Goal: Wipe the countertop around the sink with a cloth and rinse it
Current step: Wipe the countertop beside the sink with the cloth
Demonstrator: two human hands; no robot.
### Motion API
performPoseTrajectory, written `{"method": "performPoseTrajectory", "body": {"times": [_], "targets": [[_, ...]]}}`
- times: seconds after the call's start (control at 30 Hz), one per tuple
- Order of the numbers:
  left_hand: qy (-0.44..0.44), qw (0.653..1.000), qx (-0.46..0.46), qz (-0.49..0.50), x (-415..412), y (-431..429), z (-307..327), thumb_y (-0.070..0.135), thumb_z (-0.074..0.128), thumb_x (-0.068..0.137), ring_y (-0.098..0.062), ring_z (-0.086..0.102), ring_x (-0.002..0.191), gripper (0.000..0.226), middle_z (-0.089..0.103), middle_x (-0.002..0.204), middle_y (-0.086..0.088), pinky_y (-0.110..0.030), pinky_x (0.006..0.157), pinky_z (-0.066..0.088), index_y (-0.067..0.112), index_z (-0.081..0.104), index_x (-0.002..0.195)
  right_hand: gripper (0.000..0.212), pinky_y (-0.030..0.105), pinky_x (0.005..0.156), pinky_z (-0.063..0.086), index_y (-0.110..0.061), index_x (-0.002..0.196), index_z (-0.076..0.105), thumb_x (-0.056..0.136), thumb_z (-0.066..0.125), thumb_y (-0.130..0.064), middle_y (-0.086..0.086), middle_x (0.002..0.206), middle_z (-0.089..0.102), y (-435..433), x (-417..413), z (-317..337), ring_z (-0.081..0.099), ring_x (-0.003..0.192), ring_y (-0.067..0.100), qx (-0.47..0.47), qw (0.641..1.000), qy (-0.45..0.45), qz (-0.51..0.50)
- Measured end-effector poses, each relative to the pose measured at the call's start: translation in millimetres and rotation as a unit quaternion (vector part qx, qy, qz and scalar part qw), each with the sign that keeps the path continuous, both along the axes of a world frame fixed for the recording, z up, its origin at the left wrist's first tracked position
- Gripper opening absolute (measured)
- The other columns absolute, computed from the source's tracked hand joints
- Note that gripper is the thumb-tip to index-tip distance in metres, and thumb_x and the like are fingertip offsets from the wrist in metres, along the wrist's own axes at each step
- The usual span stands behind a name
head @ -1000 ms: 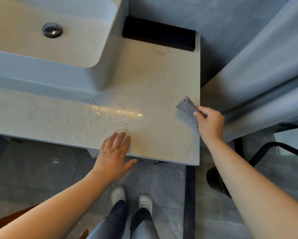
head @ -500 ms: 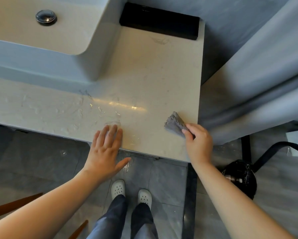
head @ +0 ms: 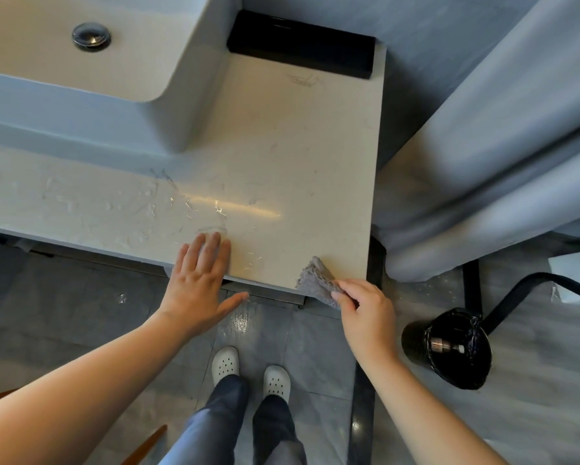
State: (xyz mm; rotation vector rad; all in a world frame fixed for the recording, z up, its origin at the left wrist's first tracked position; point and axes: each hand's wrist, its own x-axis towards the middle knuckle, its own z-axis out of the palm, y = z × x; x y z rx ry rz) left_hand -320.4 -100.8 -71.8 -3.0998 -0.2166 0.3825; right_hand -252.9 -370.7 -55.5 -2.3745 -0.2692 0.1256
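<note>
Presently, the grey cloth (head: 313, 280) is being pinched between the thumb and curled fingers of the right hand (head: 365, 313) at the front right corner of the countertop (head: 298, 146). Part of the cloth is lying on the stone and part is hanging over the front edge. It is judged that the cloth is being held by one bunched end so that its loose face can be dragged flat across the surface and off the lip.

The left hand (head: 198, 283) is being rested flat near the front edge, with fingers straight and close together on the stone, the thumb spread out past the edge, and nothing being held. It is probably being used as a brace while the body is being leaned forward.

Water beads (head: 137, 209) are sitting on the stretch in front of the sink (head: 194, 105), to the left of the flat hand, so that part is judged not yet wiped; the stone beside the sink is looking drier. Rinsing is judged not yet begun, the cloth being well apart from the basin and its drain (head: 91, 36).

A black box (head: 300, 45) is sitting at the back of the counter, and a black bin (head: 446, 347) is standing on the floor near a pale curtain (head: 483, 146). No brand or writing is being shown legibly: a small label on something inside the bin is too small to be read.
</note>
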Motion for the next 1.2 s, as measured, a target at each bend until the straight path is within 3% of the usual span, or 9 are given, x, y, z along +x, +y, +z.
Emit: {"method": "performPoseTrajectory", "body": {"times": [0.17, 0.4, 0.53, 0.6, 0.83, 1.07, 1.2], "targets": [[0.004, 1.0, -0.002, 0.004, 0, 0, 0, 0.079, 0.014, 0.079, -0.037, 0.004, 0.144, 0.1, 0.005, 0.157, -0.017, -0.051, 0.116, 0.01, 0.009, 0.006, 0.15, 0.018, 0.023, 0.076, 0.053, -0.014, 0.099, 0.074, 0.085, 0.067, -0.007, -0.012, 0.087, 0.064, -2, -12, 13, 0.062, 0.085, 0.007, 0.05, 0.998, 0.045, -0.006], [0.005, 1.0, -0.005, 0.002, 0, -1, -1, 0.078, 0.013, 0.08, -0.038, 0.006, 0.144, 0.099, 0.008, 0.157, -0.018, -0.052, 0.115, 0.012, 0.008, 0.008, 0.15, 0.014, 0.002, 0.065, 0.038, -0.009, 0.097, 0.073, 0.085, 0.066, -0.007, -0.004, 0.085, 0.067, 25, 49, 38, 0.058, 0.076, 0.005, 0.08, 0.994, -0.068, -0.034], [0.002, 1.0, -0.002, 0.0, -1, 0, -2, 0.079, 0.013, 0.08, -0.037, 0.006, 0.144, 0.099, 0.007, 0.157, -0.017, -0.05, 0.116, 0.009, 0.009, 0.006, 0.15, 0.011, 0.009, 0.058, 0.03, -0.007, 0.094, 0.071, 0.087, 0.064, -0.012, 0.001, 0.08, 0.061, 41, 95, 23, 0.051, 0.074, 0.013, 0.011, 0.997, -0.067, -0.029], [0.0, 1.0, -0.006, -0.003, -1, 1, -2, 0.079, 0.014, 0.08, -0.036, 0.003, 0.144, 0.099, 0.005, 0.157, -0.016, -0.05, 0.116, 0.007, 0.01, 0.005, 0.15, 0.016, 0.017, 0.065, 0.032, -0.007, 0.1, 0.07, 0.087, 0.063, -0.014, 0.005, 0.089, 0.065, 47, 107, 11, 0.057, 0.083, 0.019, -0.017, 0.999, -0.044, -0.019], [-0.008, 1.0, -0.015, -0.005, -3, 2, -3, 0.079, 0.017, 0.08, -0.035, 0.001, 0.144, 0.099, 0.003, 0.158, -0.014, -0.045, 0.116, -0.003, 0.01, 0.006, 0.15, 0.022, 0.027, 0.075, 0.046, -0.007, 0.107, 0.07, 0.087, 0.064, -0.013, 0.004, 0.101, 0.069, 58, 84, -1, 0.061, 0.093, 0.019, 0.021, 0.999, -0.021, -0.012], [-0.053, 0.988, -0.141, 0.041, 1, 14, 16, 0.069, 0.025, 0.082, -0.028, 0.017, 0.141, 0.085, 0.026, 0.152, -0.008, -0.045, 0.115, 0.023, 0.013, 0.028, 0.146, 0.023, 0.023, 0.076, 0.048, -0.013, 0.11, 0.07, 0.089, 0.062, -0.018, -0.003, 0.105, 0.069, 63, 20, -12, 0.06, 0.094, 0.013, 0.002, 0.998, -0.045, 0.05], [-0.08, 0.982, -0.142, 0.093, -14, 25, 23, 0.065, 0.023, 0.082, -0.029, 0.024, 0.139, 0.084, 0.031, 0.149, -0.01, -0.043, 0.113, 0.026, 0.01, 0.03, 0.145, 0.022, 0.023, 0.077, 0.049, -0.015, 0.108, 0.071, 0.089, 0.063, -0.02, -0.005, 0.102, 0.07, 62, -2, -10, 0.06, 0.093, 0.011, 0.013, 0.997, -0.007, 0.075]]}}
